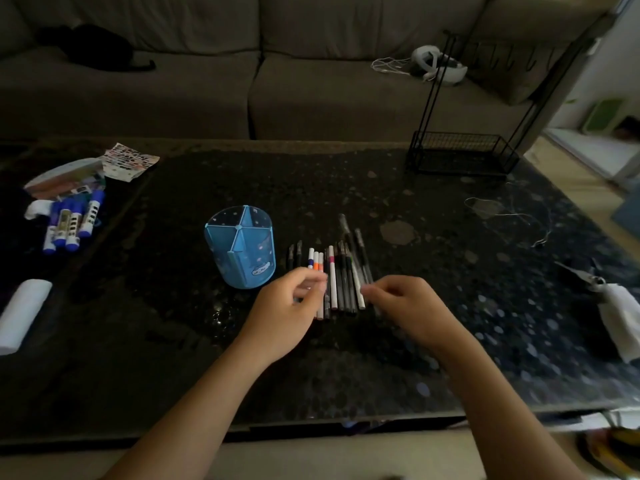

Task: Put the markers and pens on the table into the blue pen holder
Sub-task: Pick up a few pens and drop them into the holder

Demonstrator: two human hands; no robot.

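A blue pen holder point(242, 249) with divided compartments stands upright on the dark table point(415, 271), and nothing shows inside it. Just to its right lies a row of several pens and markers point(341, 275), side by side, some white with coloured bands, others black. My left hand point(294, 306) hovers over the near ends of the left pens, fingers curled and touching them. My right hand point(405, 303) rests at the near ends of the right pens, fingers bent. Whether either hand grips a pen is hidden by the fingers.
Several blue-capped glue sticks point(71, 223) and a packet point(65, 180) lie at the far left. A white roll point(22, 315) sits at the left edge. A black wire rack point(460, 154) stands at the back right, pliers point(585, 275) and a white cloth point(623, 320) at the right. A sofa lies behind.
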